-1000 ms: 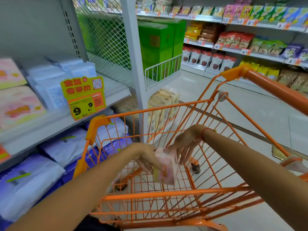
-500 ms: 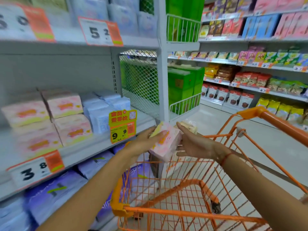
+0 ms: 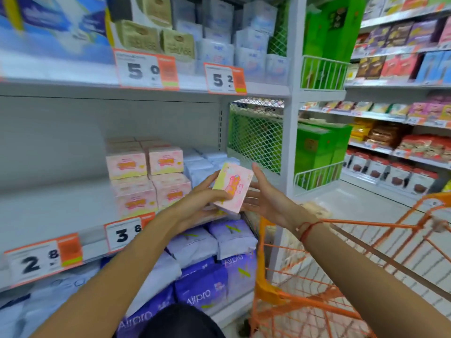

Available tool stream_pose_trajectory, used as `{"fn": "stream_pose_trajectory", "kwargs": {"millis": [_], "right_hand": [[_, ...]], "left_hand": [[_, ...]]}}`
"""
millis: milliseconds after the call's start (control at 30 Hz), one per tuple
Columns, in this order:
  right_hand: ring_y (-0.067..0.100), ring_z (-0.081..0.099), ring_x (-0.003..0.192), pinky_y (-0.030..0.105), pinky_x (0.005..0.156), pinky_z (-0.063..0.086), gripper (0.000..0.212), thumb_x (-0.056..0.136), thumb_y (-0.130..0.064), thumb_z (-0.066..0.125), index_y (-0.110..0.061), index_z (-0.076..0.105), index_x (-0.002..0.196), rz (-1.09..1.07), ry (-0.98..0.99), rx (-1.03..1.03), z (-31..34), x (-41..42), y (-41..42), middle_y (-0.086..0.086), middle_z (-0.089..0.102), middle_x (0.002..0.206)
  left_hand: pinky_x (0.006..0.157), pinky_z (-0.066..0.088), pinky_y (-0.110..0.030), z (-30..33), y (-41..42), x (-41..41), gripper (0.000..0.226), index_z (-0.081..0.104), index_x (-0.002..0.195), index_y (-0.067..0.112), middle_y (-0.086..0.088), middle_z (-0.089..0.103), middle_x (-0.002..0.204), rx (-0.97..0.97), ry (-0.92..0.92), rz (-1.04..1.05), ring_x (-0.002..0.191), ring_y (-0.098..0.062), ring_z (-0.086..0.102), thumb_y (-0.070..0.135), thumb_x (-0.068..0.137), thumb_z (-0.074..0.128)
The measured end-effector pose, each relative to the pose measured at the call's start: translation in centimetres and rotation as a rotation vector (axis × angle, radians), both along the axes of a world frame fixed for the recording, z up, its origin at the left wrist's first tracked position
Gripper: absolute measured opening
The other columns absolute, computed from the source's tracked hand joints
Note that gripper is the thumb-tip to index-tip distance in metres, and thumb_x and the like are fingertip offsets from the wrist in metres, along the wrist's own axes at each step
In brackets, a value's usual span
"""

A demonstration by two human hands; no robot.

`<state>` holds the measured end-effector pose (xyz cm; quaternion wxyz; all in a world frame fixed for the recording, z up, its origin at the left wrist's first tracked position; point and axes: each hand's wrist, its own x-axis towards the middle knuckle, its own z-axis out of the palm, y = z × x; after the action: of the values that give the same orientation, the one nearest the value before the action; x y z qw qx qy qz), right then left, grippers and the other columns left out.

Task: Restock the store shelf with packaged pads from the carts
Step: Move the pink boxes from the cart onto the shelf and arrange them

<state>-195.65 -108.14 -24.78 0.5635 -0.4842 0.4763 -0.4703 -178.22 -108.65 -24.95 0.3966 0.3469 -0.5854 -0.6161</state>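
The left hand [image 3: 202, 198] grips a pink pack of pads [image 3: 231, 187] from its left edge and underside, fingers curled along the front face near the bottom, the pack tilted with its top leaning toward one o'clock. The right hand [image 3: 266, 196] is spread with straight fingers just at the pack's right side and back, palm turned to it; whether the palm actually touches cannot be made out. A red string bracelet [image 3: 308, 231] circles the right wrist. The pack hangs in the air in front of the middle shelf [image 3: 61, 211], near its right end. At nine o'clock from the pack, on that shelf, stand stacked pink boxes [image 3: 148, 176] of the same look, two high; between them and the pack lie pale blue packs [image 3: 199, 165]. Price tags [image 3: 124, 234] reading 3 8 and 2 8 hang on the shelf's front edge at seven o'clock. Below, at six o'clock, purple and lilac bags [image 3: 205, 284] marked Airpro fill the lower shelf. At four o'clock stands an orange wire cart [image 3: 317, 301], its near corner close under the right forearm. At twelve o'clock the upper shelf carries beige boxes [image 3: 156, 40] and tags reading 5 0 and 5 2. Green cartons [image 3: 317, 152] stand at two o'clock.
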Motion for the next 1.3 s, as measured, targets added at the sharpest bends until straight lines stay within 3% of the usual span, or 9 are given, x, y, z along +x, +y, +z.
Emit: {"fn": "stream_pose_trajectory", "kwargs": {"millis": [200, 333, 433, 567, 633, 700, 767, 1033, 1300], "right_hand": [[0.018, 0.06, 0.075, 0.023, 0.072, 0.051, 0.037, 0.097, -0.047, 0.036, -0.016, 0.055, 0.095, 0.003, -0.121, -0.016, 0.5, 3.6, -0.6, 0.004, 0.062, 0.088], [0.02, 0.062, 0.085, 0.024, 0.071, 0.057, 0.038, 0.099, -0.047, 0.032, -0.019, 0.058, 0.097, 0.091, -0.207, -0.009, 0.5, 5.1, -0.9, 0.003, 0.061, 0.093], [0.018, 0.064, 0.087, 0.027, 0.072, 0.059, 0.028, 0.096, -0.038, 0.045, -0.015, 0.055, 0.11, 0.169, -0.309, -0.026, 0.9, 6.4, -1.0, 0.005, 0.064, 0.095], [0.013, 0.067, 0.092, 0.022, 0.08, 0.056, 0.037, 0.086, -0.002, 0.062, -0.013, 0.045, 0.117, 0.182, -0.463, -0.104, 0.9, 8.4, -1.8, 0.007, 0.069, 0.105], [0.009, 0.065, 0.093, 0.016, 0.078, 0.053, 0.021, 0.088, -0.005, 0.059, -0.011, 0.057, 0.108, 0.21, -0.36, -0.165, 0.8, 9.2, -1.6, 0.0, 0.07, 0.101], [0.003, 0.066, 0.09, 0.012, 0.076, 0.05, 0.014, 0.091, -0.015, 0.057, -0.017, 0.066, 0.101, 0.203, -0.251, -0.2, 0.9, 9.6, -1.0, -0.008, 0.071, 0.098], [0.007, 0.063, 0.101, 0.017, 0.078, 0.047, 0.029, 0.088, -0.026, 0.062, -0.019, 0.065, 0.115, 0.163, -0.101, -0.232, 1.0, 9.5, -1.3, -0.006, 0.069, 0.112], [0.015, 0.056, 0.096, 0.005, 0.065, 0.048, 0.043, 0.083, -0.009, 0.069, -0.003, 0.054, 0.123, 0.195, 0.58, -0.671, 7.5, 10.9, -7.3, 0.01, 0.055, 0.121], [0.015, 0.051, 0.119, 0.023, 0.1, 0.04, 0.037, 0.086, -0.016, 0.067, -0.014, 0.056, 0.121, 0.535, 0.842, -0.699, 5.3, 13.3, -15.2, 0.002, 0.055, 0.125]], "left_hand": [[0.07, 0.051, -0.011, -0.2, 0.5, 3.4, 0.036, 0.061, 0.12, 0.001, -0.005, 0.068, 0.105, 0.044, -0.032, 0.207, 0.083, -0.006, 0.062, 0.008, 0.084, 0.067], [0.077, 0.053, -0.018, 0.3, 0.8, 5.2, 0.041, 0.058, 0.125, 0.01, -0.002, 0.064, 0.091, -0.04, -0.012, 0.312, 0.083, -0.012, 0.061, 0.012, 0.085, 0.068], [0.091, 0.051, -0.033, 1.1, 1.2, 6.2, 0.047, 0.056, 0.129, 0.014, -0.009, 0.064, 0.12, -0.116, -0.025, 0.384, 0.102, -0.02, 0.063, 0.009, 0.084, 0.069], [0.062, 0.057, -0.021, 2.4, 2.3, 6.9, 0.05, 0.045, 0.134, 0.007, -0.013, 0.062, 0.11, -0.077, 0.15, 0.446, 0.087, -0.022, 0.064, -0.002, 0.087, 0.06], [0.054, 0.053, -0.018, 2.8, 2.9, 7.4, 0.046, 0.043, 0.134, 0.005, -0.008, 0.062, 0.098, -0.023, 0.167, 0.466, 0.076, -0.016, 0.06, -0.001, 0.09, 0.056], [0.068, 0.048, -0.018, 2.8, 3.6, 8.7, 0.042, 0.048, 0.128, 0.01, -0.004, 0.061, 0.106, -0.026, -0.061, 0.471, 0.091, -0.014, 0.06, 0.01, 0.089, 0.062], [0.077, 0.044, -0.018, 3.1, 4.2, 10.1, 0.042, 0.053, 0.122, 0.016, -0.001, 0.055, 0.124, -0.128, -0.341, 0.479, 0.113, -0.017, 0.053, 0.018, 0.083, 0.07], [0.093, 0.042, -0.029, 6.4, 0.0, 14.1, 0.063, 0.039, 0.142, 0.013, -0.006, 0.043, 0.145, -0.423, -0.638, 0.62, 0.125, -0.026, 0.048, 0.007, 0.086, 0.065], [0.091, 0.05, -0.032, 3.7, -6.8, 13.1, 0.053, 0.046, 0.133, 0.035, 0.005, 0.063, 0.119, -0.439, -0.921, 0.589, 0.107, -0.013, 0.062, 0.024, 0.085, 0.066]]}}
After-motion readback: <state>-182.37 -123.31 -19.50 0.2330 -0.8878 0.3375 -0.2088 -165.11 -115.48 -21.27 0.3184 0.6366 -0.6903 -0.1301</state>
